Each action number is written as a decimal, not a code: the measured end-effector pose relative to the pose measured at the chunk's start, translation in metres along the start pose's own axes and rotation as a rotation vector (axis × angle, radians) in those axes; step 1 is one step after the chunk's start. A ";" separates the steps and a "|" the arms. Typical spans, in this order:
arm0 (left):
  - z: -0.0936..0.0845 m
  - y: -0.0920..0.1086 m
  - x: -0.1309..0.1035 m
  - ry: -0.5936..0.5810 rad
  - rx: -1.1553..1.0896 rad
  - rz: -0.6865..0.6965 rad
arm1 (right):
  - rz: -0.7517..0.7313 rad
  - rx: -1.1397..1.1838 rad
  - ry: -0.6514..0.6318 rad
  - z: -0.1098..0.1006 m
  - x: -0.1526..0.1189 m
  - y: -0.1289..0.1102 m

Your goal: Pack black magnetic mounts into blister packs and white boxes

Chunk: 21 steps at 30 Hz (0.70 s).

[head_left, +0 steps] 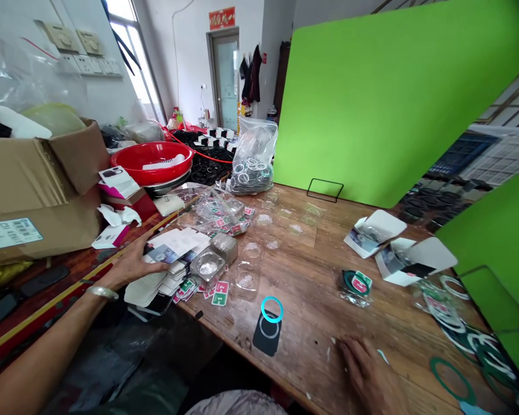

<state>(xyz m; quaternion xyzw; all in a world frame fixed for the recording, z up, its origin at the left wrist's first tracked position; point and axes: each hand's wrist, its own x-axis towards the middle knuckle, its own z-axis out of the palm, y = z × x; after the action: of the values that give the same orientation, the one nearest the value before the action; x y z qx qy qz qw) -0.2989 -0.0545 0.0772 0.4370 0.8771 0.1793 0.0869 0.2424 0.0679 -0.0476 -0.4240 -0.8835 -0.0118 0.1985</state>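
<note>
My left hand point(132, 262) is at the pile of flattened white boxes point(168, 282) on the left table edge, thumb and fingers around a printed box point(163, 253) on top. My right hand point(369, 369) rests on the wooden table point(303, 276) at the front right, fingers stretched out, holding nothing visible. Between the hands lies a dark card point(266, 340) with a pale ring on it. A bright blue ring point(271, 310) overlaps its upper end. Clear plastic trays point(209, 268) and red and green cards point(220, 294) lie beside the pile.
Two opened white boxes point(374, 233) stand at the right, near a bagged green ring point(354, 282). Several loose rings point(454, 328) lie along the right edge. A bag of rings point(253, 167), a red basin point(153, 164) and a cardboard carton point(38, 184) stand farther back and left. A green board point(363, 104) rises behind.
</note>
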 end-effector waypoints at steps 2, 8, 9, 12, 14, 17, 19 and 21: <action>-0.010 -0.009 -0.011 0.041 -0.168 -0.076 | 0.036 0.020 -0.015 0.002 -0.004 0.001; -0.022 -0.001 -0.068 -0.019 -0.878 -0.294 | 0.125 0.187 0.039 -0.011 0.012 -0.019; -0.015 0.011 -0.079 -0.074 -1.012 -0.332 | 0.121 0.241 0.057 -0.018 0.022 -0.031; 0.021 0.065 -0.106 -0.453 -1.325 -0.448 | 0.045 0.422 0.158 -0.046 0.058 -0.079; 0.050 0.104 -0.122 -0.894 -1.547 -0.529 | -0.015 0.480 0.245 -0.066 0.082 -0.109; 0.083 0.148 -0.143 -1.301 -1.678 -0.528 | -0.041 0.376 0.215 -0.086 0.107 -0.139; 0.098 0.165 -0.152 -1.393 -1.702 -0.515 | 0.015 0.281 0.173 -0.090 0.110 -0.149; 0.110 0.172 -0.158 -1.311 -1.738 -0.530 | 0.100 0.260 0.147 -0.088 0.104 -0.154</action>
<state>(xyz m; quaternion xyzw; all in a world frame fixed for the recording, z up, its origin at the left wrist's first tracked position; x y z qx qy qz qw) -0.0433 -0.0589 0.0427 0.0374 0.3038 0.4419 0.8433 0.0977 0.0296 0.0938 -0.4363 -0.8384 0.0816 0.3164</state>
